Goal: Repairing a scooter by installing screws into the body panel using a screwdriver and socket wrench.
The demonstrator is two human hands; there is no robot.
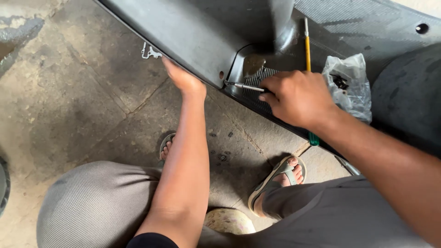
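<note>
My right hand pinching screwdriver, tip at grey scooter panel screw; left hand flat, fingers hidden under panel edge, grip undeterminable.

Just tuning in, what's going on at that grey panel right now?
A seated person works on a grey plastic panel. The right hand holds a screwdriver with its tip at the panel's recess edge. The left hand grips the panel's lower rim. A yellow-handled tool and a clear plastic bag lie on the panel.
</note>
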